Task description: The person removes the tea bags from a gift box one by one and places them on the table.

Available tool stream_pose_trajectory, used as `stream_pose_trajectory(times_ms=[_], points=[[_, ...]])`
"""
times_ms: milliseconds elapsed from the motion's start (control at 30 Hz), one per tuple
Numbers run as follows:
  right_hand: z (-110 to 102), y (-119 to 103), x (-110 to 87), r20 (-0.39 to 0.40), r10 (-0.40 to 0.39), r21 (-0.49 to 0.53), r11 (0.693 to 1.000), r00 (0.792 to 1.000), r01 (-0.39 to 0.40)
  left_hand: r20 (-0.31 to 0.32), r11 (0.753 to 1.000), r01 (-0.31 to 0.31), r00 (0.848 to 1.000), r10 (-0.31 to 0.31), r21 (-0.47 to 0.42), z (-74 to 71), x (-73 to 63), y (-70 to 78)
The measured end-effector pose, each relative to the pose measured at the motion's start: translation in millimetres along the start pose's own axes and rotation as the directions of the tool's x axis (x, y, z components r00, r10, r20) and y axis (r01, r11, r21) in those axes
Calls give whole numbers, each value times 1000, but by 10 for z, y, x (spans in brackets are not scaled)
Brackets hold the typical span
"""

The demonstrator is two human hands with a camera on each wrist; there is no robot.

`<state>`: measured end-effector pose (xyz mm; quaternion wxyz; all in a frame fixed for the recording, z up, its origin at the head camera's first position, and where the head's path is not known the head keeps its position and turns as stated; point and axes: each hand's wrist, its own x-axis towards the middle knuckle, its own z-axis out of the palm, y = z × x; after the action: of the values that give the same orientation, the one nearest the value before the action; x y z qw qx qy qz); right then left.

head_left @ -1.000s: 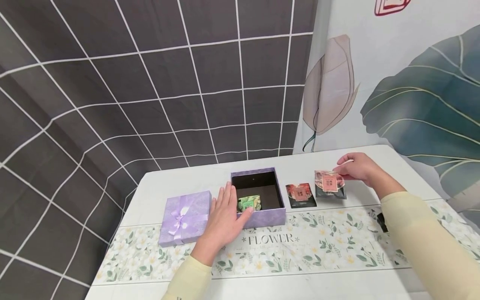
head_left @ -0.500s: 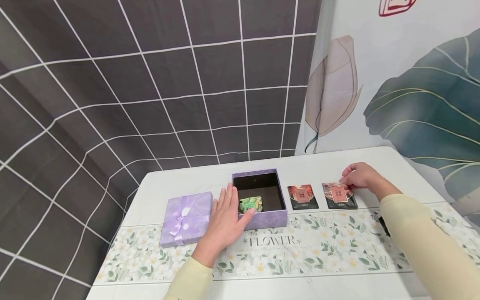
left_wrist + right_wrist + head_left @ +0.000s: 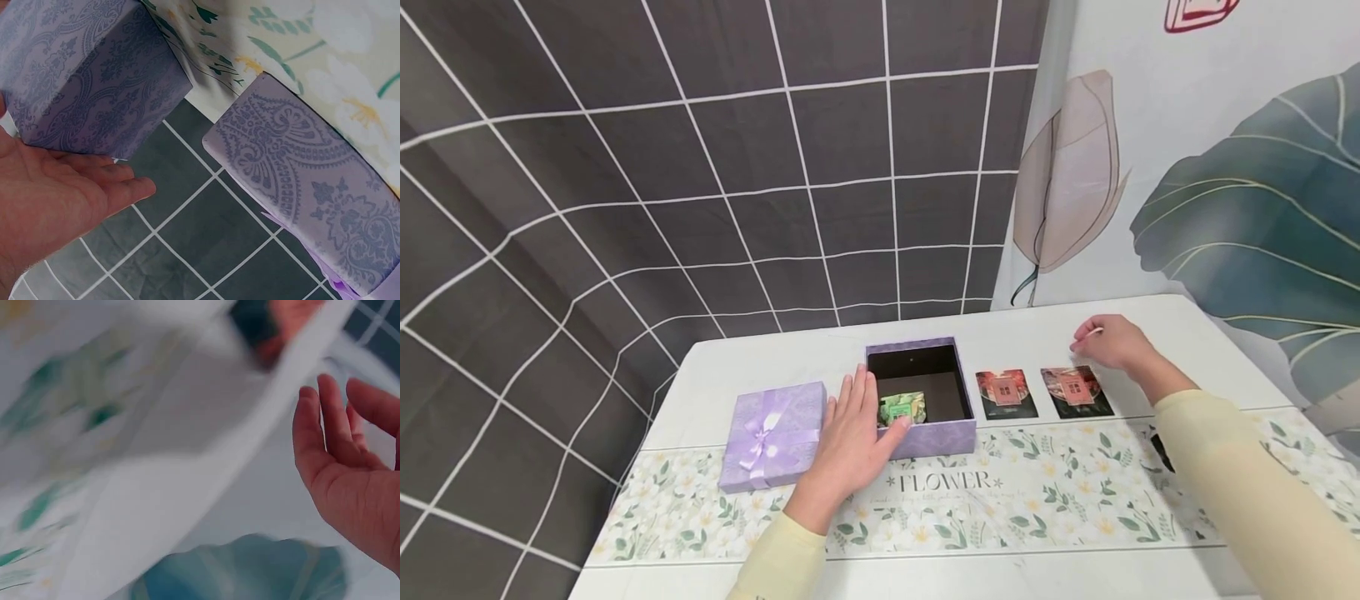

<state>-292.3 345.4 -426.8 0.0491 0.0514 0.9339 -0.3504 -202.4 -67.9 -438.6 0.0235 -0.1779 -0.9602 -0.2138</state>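
My left hand (image 3: 848, 433) lies with straight fingers along the left side of an uncovered purple gift box (image 3: 936, 439), its thumb over the front rim. Inside the box is a green sachet (image 3: 904, 407). Two red-and-black sachets, a nearer one (image 3: 1006, 394) and a farther one (image 3: 1077, 392), lie flat to the right of the box. Just above the farther sachet is my right hand (image 3: 1114, 340), raised from it; in the right wrist view its fingers (image 3: 335, 419) are apart with nothing held. The left wrist view shows the patterned box wall (image 3: 94, 81) against my left palm.
The purple lid (image 3: 775, 435) with a ribbon bow lies left of my left hand. A small black object (image 3: 1162, 452) is partly hidden by my right sleeve. A floral band runs across the white table (image 3: 790, 362); a dark grid cloth (image 3: 715, 150) hangs behind.
My right hand has carried the farther red-and-black sachet to the right, laid it on the table, let go and drawn back upward. The left hand has stayed on the box.
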Motion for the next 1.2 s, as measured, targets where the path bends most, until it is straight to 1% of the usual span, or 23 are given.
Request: stream_pose_trajectory(times_ms=[100, 200, 267, 400, 500, 600, 633, 667, 700, 767, 833, 900, 967, 1033, 1100, 1200], points=[[52, -368, -113, -49, -78, 33, 996, 996, 80, -5, 1000, 0, 1000, 0, -1, 3, -6, 3], [164, -782, -237, -88, -175, 75, 981, 981, 182, -5, 1000, 4, 1000, -4, -1, 3, -8, 14], [277, -1028, -309, -113, -253, 89, 961, 961, 263, -1, 1000, 6, 1000, -6, 0, -2, -9, 19], [563, -1416, -412, -145, -397, 97, 906, 906, 412, 8, 1000, 10, 1000, -10, -6, -11, -4, 28], [798, -1644, -451, -129, -470, 75, 874, 873, 481, 9, 1000, 13, 1000, -13, -2, -16, 2, 25], [1020, -1805, -455, -80, -513, 18, 856, 854, 516, 9, 1000, 13, 1000, -13, 5, -20, 2, 19], [1088, -1845, -450, -56, -519, -6, 854, 853, 520, 11, 1000, 12, 1000, -12, 6, -23, 1, 18], [1154, -1877, -441, -29, -516, -31, 856, 856, 515, 12, 1000, 11, 1000, -11, 6, -27, -2, 19], [1217, -1905, -434, 0, -503, -59, 863, 864, 503, 14, 1000, 9, 1000, -9, 2, -29, -5, 20], [1334, -1946, -409, 67, -456, -116, 880, 888, 461, 16, 1000, 5, 1000, -5, -7, -29, -6, 12], [1439, -1972, -386, 129, -391, -175, 895, 911, 409, 20, 1000, 2, 1000, -2, -11, -31, -10, 9], [1527, -1982, -363, 183, -329, -222, 904, 926, 366, 21, 1000, 1, 1000, -1, -14, -31, -12, 7], [1592, -1981, -344, 220, -285, -244, 910, 933, 335, 22, 1000, 0, 1000, 1, -17, -35, -14, 8], [1639, -1975, -330, 244, -255, -248, 916, 936, 314, 26, 1000, 2, 1000, -1, -19, -43, -18, 17], [1664, -1971, -321, 255, -243, -246, 920, 936, 306, 25, 1000, 0, 1000, 0, -21, -42, -15, 15], [1683, -1970, -313, 255, -246, -231, 924, 935, 306, 24, 1000, 0, 1000, 0, -22, -40, -13, 8]])
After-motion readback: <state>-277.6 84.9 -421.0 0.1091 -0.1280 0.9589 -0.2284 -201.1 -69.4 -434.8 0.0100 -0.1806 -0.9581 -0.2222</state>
